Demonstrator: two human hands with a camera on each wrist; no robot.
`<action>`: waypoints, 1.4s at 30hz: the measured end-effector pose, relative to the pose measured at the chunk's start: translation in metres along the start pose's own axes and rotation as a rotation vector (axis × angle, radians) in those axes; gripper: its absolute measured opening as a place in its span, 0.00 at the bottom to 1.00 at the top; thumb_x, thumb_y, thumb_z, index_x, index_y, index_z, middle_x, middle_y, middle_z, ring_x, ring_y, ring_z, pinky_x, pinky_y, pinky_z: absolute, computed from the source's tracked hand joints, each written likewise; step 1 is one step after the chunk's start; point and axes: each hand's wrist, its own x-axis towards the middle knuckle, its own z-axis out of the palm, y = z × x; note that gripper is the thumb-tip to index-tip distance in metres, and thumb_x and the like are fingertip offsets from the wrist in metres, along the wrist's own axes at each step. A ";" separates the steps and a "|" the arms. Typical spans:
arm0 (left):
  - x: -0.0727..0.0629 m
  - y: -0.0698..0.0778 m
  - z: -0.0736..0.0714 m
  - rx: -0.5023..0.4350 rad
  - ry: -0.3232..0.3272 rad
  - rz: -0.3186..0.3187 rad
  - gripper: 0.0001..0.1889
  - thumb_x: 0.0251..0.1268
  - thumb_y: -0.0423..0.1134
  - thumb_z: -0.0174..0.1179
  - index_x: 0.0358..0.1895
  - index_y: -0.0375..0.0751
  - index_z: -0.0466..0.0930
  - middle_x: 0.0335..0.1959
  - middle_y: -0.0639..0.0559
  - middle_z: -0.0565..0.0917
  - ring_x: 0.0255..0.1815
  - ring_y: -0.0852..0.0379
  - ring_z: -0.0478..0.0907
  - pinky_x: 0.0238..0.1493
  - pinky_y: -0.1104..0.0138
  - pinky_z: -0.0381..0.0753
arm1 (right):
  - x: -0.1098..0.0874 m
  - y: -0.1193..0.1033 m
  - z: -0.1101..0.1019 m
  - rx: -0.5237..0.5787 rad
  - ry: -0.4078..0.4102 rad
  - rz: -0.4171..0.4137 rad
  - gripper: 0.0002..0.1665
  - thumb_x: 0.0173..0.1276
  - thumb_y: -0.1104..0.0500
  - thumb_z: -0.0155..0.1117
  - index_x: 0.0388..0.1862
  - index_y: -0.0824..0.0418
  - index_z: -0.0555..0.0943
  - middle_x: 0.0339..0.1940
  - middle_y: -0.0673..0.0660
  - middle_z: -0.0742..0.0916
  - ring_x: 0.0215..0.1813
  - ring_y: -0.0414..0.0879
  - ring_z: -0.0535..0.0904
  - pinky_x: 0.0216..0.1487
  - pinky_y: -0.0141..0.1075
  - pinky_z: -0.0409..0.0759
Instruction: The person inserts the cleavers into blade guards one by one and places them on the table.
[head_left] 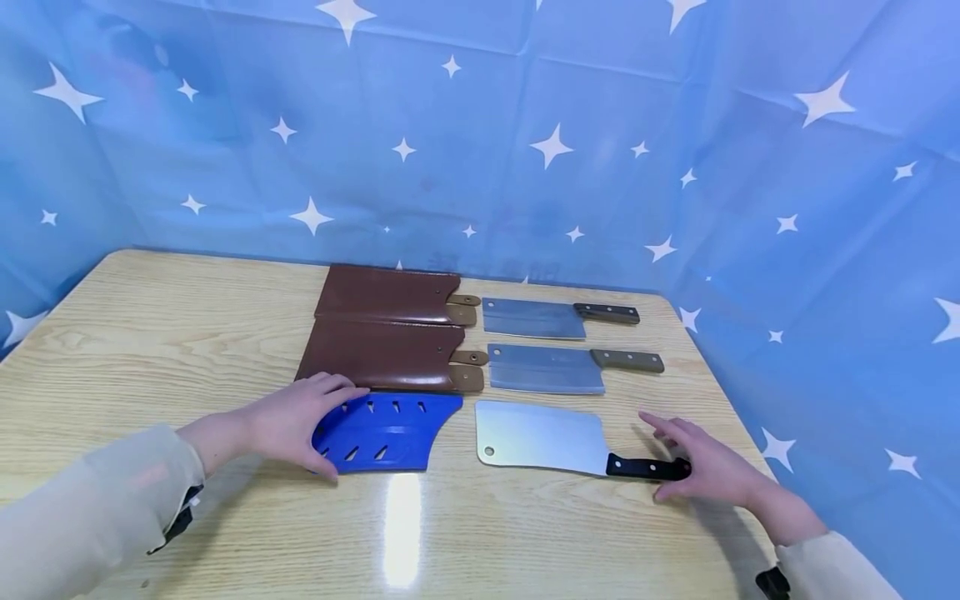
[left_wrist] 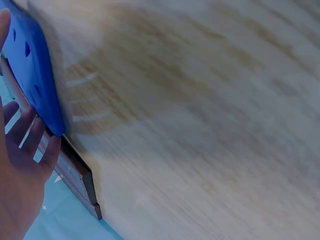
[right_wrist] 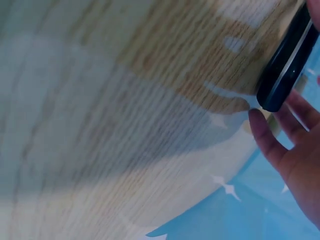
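Note:
On the table, a blue plastic blade cover [head_left: 401,433] with slots lies flat. My left hand [head_left: 294,423] is spread about its left end, thumb toward the near edge and fingers by the far edge; whether they touch is unclear. To the right lies a cleaver [head_left: 538,435] with a shiny blade and black handle [right_wrist: 287,62]. Around that handle's end, my right hand [head_left: 708,462] holds its thumb and fingers apart. In the right wrist view the fingers [right_wrist: 265,137] are loosely extended beside the handle, not wrapped round it.
Two brown leather sheaths [head_left: 382,354] with snap straps lie behind the blue cover. Two more cleavers, one dark-handled [head_left: 534,318] and one olive-handled [head_left: 546,368], lie to their right. A blue star-patterned cloth [head_left: 480,125] hangs behind the wooden table [head_left: 150,333].

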 end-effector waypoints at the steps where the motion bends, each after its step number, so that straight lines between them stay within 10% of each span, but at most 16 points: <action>1: 0.000 0.000 0.001 -0.003 0.000 0.005 0.56 0.32 0.74 0.65 0.65 0.40 0.66 0.57 0.47 0.72 0.57 0.47 0.69 0.56 0.50 0.71 | 0.000 0.000 0.000 0.012 -0.011 0.006 0.58 0.43 0.36 0.73 0.70 0.58 0.62 0.49 0.53 0.78 0.46 0.44 0.75 0.42 0.38 0.75; 14: -0.004 0.007 0.004 0.043 -0.043 -0.018 0.62 0.29 0.70 0.69 0.69 0.34 0.59 0.62 0.40 0.68 0.61 0.44 0.66 0.57 0.49 0.68 | -0.005 0.012 -0.003 0.330 -0.041 -0.003 0.12 0.56 0.60 0.70 0.39 0.56 0.79 0.36 0.47 0.80 0.36 0.31 0.70 0.33 0.29 0.69; 26: -0.003 0.010 0.001 -0.087 -0.043 -0.050 0.56 0.29 0.55 0.72 0.67 0.32 0.57 0.55 0.45 0.68 0.55 0.51 0.64 0.50 0.55 0.72 | -0.011 0.013 -0.013 0.654 -0.118 -0.005 0.18 0.64 0.67 0.59 0.54 0.66 0.78 0.44 0.35 0.82 0.39 0.34 0.75 0.34 0.31 0.73; 42: 0.007 0.011 -0.017 -0.410 -0.117 -0.105 0.52 0.39 0.47 0.70 0.70 0.37 0.50 0.65 0.40 0.61 0.64 0.42 0.59 0.53 0.49 0.69 | -0.004 0.002 -0.028 0.658 -0.007 -0.034 0.19 0.62 0.72 0.59 0.50 0.57 0.81 0.40 0.37 0.82 0.31 0.39 0.72 0.27 0.35 0.70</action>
